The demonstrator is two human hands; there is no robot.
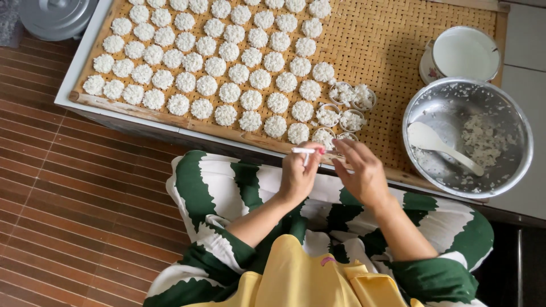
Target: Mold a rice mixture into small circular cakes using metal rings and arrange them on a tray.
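We look straight down at our own two hands working over a woven bamboo tray (pixel 432 23) that lies on a low white-edged table. Rows of small round white rice cakes (pixel 196 62) cover the left and middle of the tray, close together but mostly apart.

Our left hand (pixel 298 173) is closed in a pinch on a short white stick (pixel 304 150), held level just above the tray's near edge. Our right hand (pixel 361 170) is half open, fingers curved down over a small ring mould (pixel 347 138) at the front of a cluster of filled ring moulds (pixel 344 108); we cannot tell whether it grips the ring or only steadies it.

To the right, well apart from the hands, sits a steel bowl (pixel 506 113) with leftover cooked rice (pixel 480 139) and a white rice paddle (pixel 438 145). Behind it stands a white enamel mug (pixel 463 54).

To do this step well, we judge that the right fingers should hold the ring flat on the weave while the stick presses the rice evenly, then lift the ring straight up so the cake keeps its round edge. We should place it in line with the last row, not touching its neighbours.
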